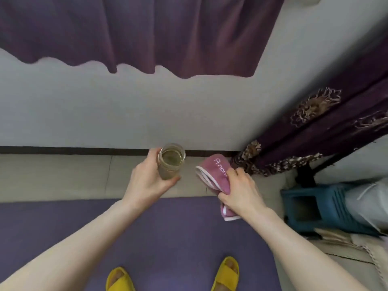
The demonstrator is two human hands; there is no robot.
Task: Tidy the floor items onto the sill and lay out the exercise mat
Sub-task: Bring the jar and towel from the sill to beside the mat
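While standing on the mat (178, 227), hands grip jar (171, 162) and towel (214, 175).

white stitched letters on the pink towel (215, 173) read roughly "anpu"; the rest is hidden.

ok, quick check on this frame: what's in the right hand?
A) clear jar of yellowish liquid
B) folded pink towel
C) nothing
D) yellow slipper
B: the right hand grips the folded pink towel with white trim and lettering, while the clear jar is in the left hand; both are held above the floor by the wall.
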